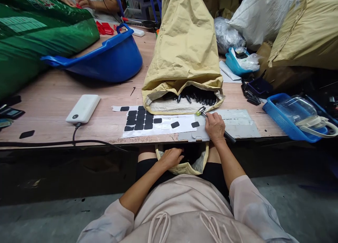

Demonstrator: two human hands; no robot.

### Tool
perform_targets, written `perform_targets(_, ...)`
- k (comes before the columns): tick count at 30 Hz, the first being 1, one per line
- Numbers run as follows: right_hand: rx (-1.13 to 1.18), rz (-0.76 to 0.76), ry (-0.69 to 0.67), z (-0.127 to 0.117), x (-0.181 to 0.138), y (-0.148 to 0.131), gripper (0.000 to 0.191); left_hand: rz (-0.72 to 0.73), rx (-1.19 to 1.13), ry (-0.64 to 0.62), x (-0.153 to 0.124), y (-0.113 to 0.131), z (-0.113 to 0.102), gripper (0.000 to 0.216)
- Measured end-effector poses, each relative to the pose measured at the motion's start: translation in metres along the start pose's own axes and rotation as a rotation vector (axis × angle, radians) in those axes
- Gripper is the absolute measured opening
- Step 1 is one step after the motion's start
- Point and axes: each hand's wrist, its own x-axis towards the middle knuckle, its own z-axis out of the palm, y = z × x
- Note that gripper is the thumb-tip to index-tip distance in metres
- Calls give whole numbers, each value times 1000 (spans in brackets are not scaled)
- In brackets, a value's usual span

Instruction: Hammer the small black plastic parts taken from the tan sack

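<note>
My right hand is closed around a small hammer with a black handle, a metal head and a yellow-green tip, held low over a grey board. My left hand is over the mouth of a yellow sack between my legs; its fingers are slightly apart and partly hidden, and I see nothing in them. Black rounded pads lie in rows on a white sheet, with several loose ones to their right. Behind the board, a large yellow sack lies open towards me, with black pieces inside.
To the left stand a blue basin, a white power bank with a cable, and a green sack. On the right are blue baskets and more sacks. Across the table, another person's hands handle red pieces.
</note>
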Motion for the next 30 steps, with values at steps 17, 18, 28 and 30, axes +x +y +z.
perform_targets(17, -5, -25, -6, -2, 1, -1, 30, -404, -248, 801, 142, 6, -173, 17)
perform_targets(18, -5, -24, -6, -2, 1, -1, 30, -421, -244, 779, 146, 5, -173, 16)
perform_targets(28, -29, 0, -39, -4, 1, -4, 30, 24, -235, 710, 83, -3, -135, 12)
perform_targets(30, -35, 5, -47, -5, 1, -4, 30, 149, -281, 625, 71, -4, -119, 14)
